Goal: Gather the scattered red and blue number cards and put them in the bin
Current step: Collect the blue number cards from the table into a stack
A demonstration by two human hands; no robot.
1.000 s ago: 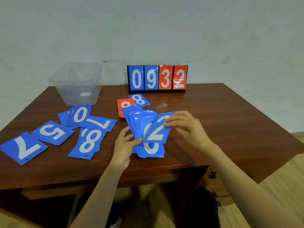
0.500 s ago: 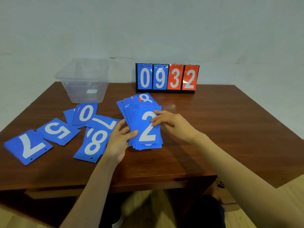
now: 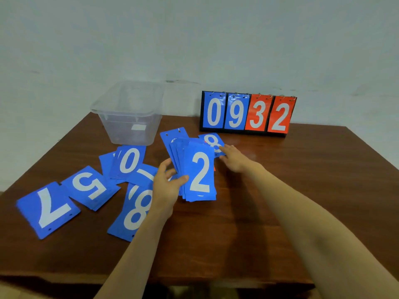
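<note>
Cards in blue are spread over the left half of the brown table (image 3: 280, 201). A 7 card (image 3: 48, 209) is placed at the lower left of the frame. A 5 card (image 3: 89, 187) is set just up and right of it, and a 0 card (image 3: 129, 161) higher again, overlapping other blue cards. A large 8 card (image 3: 136, 212) is laid near the lower centre, partly covered by the left wrist.

At the centre of the frame a fanned stack of blue cards (image 3: 199, 171), topped by a 2, is gripped by the left hand (image 3: 167, 184). The thumb is pressed across the stack's lower left front and the fingers are curled behind it.

The right hand (image 3: 234, 159) is stretched out just right of the stack. Its fingers are held straight and close together, and the fingertips (image 3: 222, 148) are laid on a second blue 8 card (image 3: 212, 141), which lies flat behind the stack. A sliver of a red card (image 3: 214, 168) is shown at the stack's right edge.

The clear plastic bin (image 3: 129, 117) is stood upright at the upper left of centre, near the table's far edge, well apart from both hands. A flip scoreboard (image 3: 248, 114) reading 0932 is stood at the upper right of centre.
</note>
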